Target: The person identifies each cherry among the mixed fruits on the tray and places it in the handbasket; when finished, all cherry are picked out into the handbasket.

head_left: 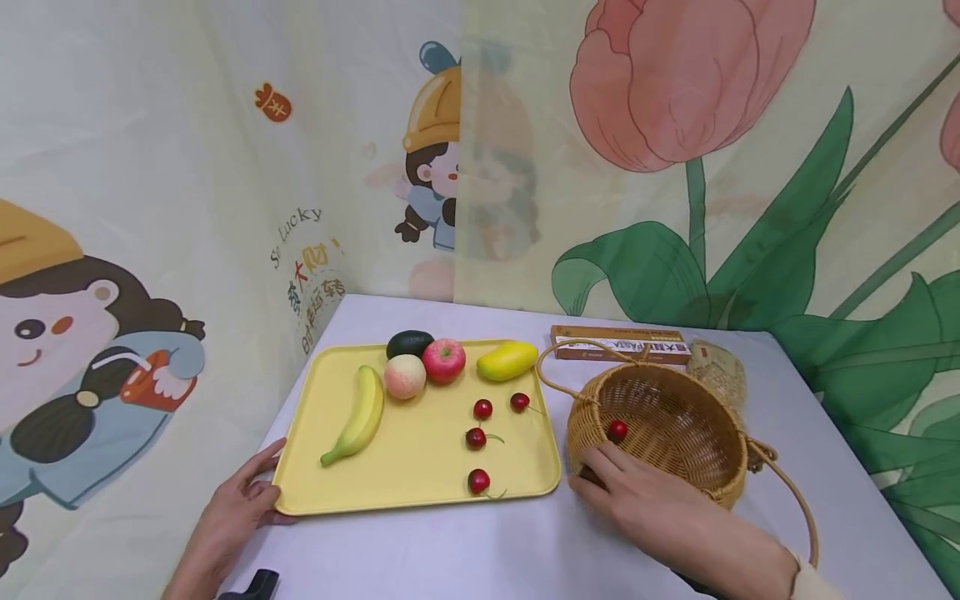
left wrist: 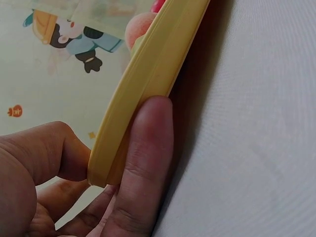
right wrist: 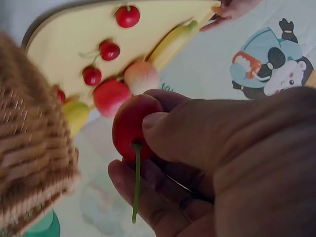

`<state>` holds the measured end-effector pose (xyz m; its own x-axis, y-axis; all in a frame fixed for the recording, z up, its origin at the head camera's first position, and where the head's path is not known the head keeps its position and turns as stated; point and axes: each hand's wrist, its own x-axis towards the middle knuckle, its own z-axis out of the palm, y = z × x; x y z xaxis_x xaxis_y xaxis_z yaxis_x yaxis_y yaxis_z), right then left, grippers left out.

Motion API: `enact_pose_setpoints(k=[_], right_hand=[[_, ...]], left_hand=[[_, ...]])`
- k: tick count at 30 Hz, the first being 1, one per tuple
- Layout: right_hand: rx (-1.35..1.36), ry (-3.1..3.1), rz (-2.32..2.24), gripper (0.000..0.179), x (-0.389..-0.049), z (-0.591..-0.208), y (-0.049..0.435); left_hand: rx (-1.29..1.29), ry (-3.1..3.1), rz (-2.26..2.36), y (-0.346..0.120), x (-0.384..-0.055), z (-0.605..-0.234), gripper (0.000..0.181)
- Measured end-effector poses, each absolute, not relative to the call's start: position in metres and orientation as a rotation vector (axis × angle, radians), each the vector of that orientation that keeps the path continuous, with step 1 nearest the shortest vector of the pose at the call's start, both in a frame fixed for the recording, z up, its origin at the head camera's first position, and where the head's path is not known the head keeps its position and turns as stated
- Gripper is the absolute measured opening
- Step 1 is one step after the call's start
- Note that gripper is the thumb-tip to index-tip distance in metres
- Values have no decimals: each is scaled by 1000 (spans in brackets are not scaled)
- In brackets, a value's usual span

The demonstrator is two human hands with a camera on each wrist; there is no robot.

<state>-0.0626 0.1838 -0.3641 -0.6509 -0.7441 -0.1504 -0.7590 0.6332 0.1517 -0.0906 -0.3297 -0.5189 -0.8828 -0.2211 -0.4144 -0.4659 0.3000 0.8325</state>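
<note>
Pinching a cherry [right wrist: 129, 124] at the wicker basket's [head_left: 667, 442] near rim, the right hand [head_left: 637, 492] had fingers curled round it; the left hand [head_left: 240, 504] gripped the yellow tray's [head_left: 420, 492] near-left corner. One cherry [head_left: 617, 430] lay in the basket, four remained on the tray. A banana [head_left: 358, 417], apple [head_left: 443, 360] and mango [head_left: 507, 360] sat behind, blocking nothing on the bench [head_left: 465, 550]

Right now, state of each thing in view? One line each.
Left hand: grips tray corner.
Right hand: pinches a cherry beside the basket.
Tray: flat on table, holds fruit, four cherries.
Basket: tipped toward the tray, one cherry inside.
Box: lying flat behind basket.
</note>
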Motion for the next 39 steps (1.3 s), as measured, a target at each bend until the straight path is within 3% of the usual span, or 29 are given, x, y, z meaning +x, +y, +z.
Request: enact_pose_setpoints(k=[5, 12, 23, 28, 39], right_hand=[[-1390, 2881, 373, 39, -61, -356, 197], [-1276, 2964, 373, 50, -68, -341, 221], [-954, 2796, 138, 36, -141, -354, 252], [-983, 2756, -98, 24, -166, -361, 254], [-766, 2649, -512, 29, -194, -366, 267]], left_hand=[[-653, 2340, 1624, -331, -90, -517, 81], [-654, 2346, 1628, -331, -90, -517, 81], [-629, 2360, 1633, -334, -91, -517, 81], [-634, 2345, 1639, -333, -92, -518, 81], [-641, 2349, 1645, -329, -91, -518, 81]])
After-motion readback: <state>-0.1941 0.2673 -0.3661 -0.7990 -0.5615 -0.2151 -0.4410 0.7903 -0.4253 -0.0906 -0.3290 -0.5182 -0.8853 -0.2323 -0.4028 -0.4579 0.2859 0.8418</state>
